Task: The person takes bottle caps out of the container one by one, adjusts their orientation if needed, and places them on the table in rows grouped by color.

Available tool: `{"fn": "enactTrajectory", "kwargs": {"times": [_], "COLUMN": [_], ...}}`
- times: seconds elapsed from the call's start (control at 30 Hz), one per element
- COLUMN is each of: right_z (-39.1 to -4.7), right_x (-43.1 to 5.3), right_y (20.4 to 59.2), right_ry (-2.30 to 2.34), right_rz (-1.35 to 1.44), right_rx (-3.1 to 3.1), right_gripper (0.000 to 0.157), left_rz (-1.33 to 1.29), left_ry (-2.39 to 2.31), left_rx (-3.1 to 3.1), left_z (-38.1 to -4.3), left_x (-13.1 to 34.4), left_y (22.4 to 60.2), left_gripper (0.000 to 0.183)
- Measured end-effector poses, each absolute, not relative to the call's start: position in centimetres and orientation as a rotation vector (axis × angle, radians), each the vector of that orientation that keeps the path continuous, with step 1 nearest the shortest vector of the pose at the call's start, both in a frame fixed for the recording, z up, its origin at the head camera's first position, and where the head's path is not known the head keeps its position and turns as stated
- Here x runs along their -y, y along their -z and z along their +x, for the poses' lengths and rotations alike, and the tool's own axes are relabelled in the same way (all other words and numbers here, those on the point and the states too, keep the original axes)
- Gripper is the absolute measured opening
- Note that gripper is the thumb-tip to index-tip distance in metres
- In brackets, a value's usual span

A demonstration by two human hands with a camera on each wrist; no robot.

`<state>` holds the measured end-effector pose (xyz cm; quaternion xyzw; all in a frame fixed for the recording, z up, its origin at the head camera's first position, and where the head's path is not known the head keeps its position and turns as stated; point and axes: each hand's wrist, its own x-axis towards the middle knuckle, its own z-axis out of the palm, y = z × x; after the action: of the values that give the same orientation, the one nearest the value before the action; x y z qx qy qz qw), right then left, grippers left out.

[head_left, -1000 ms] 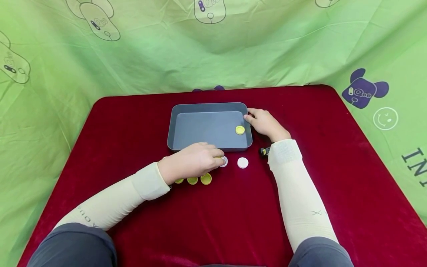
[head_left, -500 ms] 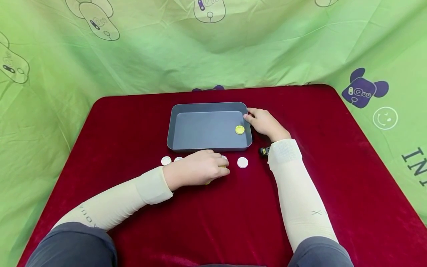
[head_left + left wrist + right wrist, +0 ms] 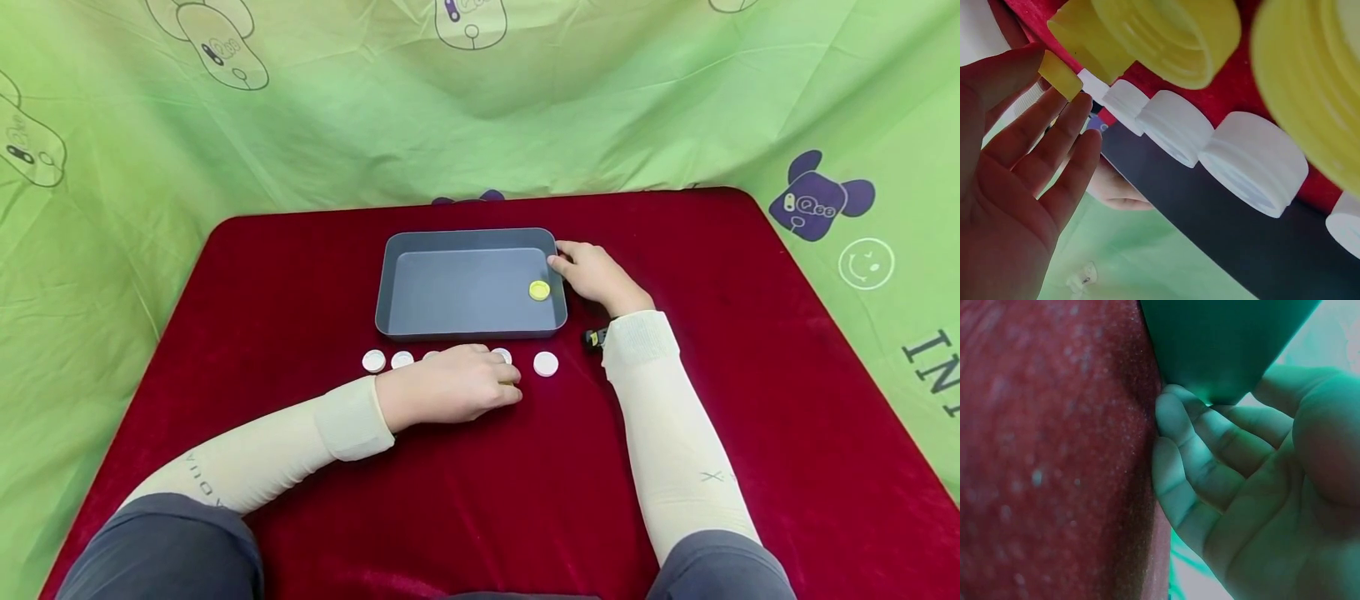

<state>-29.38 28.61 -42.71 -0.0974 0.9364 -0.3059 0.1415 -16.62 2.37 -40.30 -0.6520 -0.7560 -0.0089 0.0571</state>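
Observation:
My left hand (image 3: pixel 453 385) is low over the table in front of the tray, pinching a yellow bottle cap (image 3: pixel 1061 75) between thumb and fingertips. White bottle caps (image 3: pixel 373 361) form a row along the tray's near side, some partly behind that hand. Other yellow caps (image 3: pixel 1169 39) lie close by in the left wrist view; the hand hides them from the head camera. At the tray's right wall, my right hand (image 3: pixel 596 273) grips the grey tray (image 3: pixel 386 287), thumb at the rim and fingers outside. Inside the tray, near its right wall, lies one yellow cap (image 3: pixel 539 290).
A dark red cloth (image 3: pixel 450 517) covers the table. Green printed fabric (image 3: pixel 570 108) hangs behind and at both sides. A small black device (image 3: pixel 594 340) sits at the right wrist, by the sleeve cuff.
My left hand has shifted slightly right and toward me, uncovering white caps at the row's left and covering the yellow ones in front. The right hand and tray stay put.

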Motion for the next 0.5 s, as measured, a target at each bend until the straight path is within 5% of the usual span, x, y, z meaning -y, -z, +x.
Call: {"fn": "enactTrajectory", "kwargs": {"times": [0.5], "right_z": [-29.33], "right_x": [-28.49], "right_y": [42.62], "right_ry": [0.899], "right_rz": [-0.254], "right_rx": [-2.693], "right_gripper": [0.055], "left_rz": [-2.005], "left_ry": [0.009], "left_rx": [2.341], "left_z": [-16.37], "left_x": [-2.66], "left_y": [40.58], "left_gripper": [0.014]}}
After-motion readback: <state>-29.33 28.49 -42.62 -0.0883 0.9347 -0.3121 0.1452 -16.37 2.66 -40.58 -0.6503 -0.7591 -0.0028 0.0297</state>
